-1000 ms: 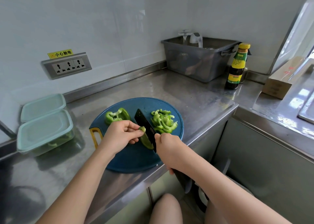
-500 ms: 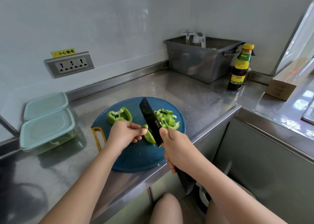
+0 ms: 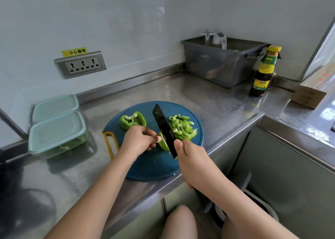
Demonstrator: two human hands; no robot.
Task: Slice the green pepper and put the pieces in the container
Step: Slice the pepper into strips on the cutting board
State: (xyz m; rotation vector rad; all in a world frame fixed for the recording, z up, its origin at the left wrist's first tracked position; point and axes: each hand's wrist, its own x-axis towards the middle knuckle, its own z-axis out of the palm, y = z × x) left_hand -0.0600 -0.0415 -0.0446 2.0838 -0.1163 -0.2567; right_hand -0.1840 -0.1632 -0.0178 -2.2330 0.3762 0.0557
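**Knife set against the pepper piece on the blue board**

A round blue cutting board (image 3: pixel 154 166) with a yellow handle loop lies on the steel counter (image 3: pixel 208 101), close to its front edge. The left hand (image 3: pixel 139 141) is curled over a piece of green pepper (image 3: pixel 163 144) near the middle of the board, fingertips pinning it down. The right hand (image 3: pixel 190 159) is clenched around the handle of a black knife (image 3: pixel 164 128); the handle itself is hidden in the fist. The blade runs away from the person, its tip pointing toward the back wall, and its edge meets the held pepper piece just beside the left fingertips.

To the right of the blade, touching it, sits a pile of cut pepper strips (image 3: pixel 183 127). On the far left part of the board lies an uncut pepper chunk (image 3: pixel 132 121), its hollow inside facing up, just beyond the left hand.

Left of the board, well apart from it, stand two clear containers with pale green lids. The nearer container (image 3: pixel 56 133) has green pieces showing through its wall; the rear container (image 3: pixel 55 107) sits directly behind it against the wall.

At the back right corner stands a grey plastic bin (image 3: pixel 217 66), and beside it a dark sauce bottle (image 3: pixel 263 72) with a yellow cap. A cardboard box (image 3: pixel 311 92) lies farther right. A triple wall socket (image 3: pixel 81 65) with a yellow label is on the wall.
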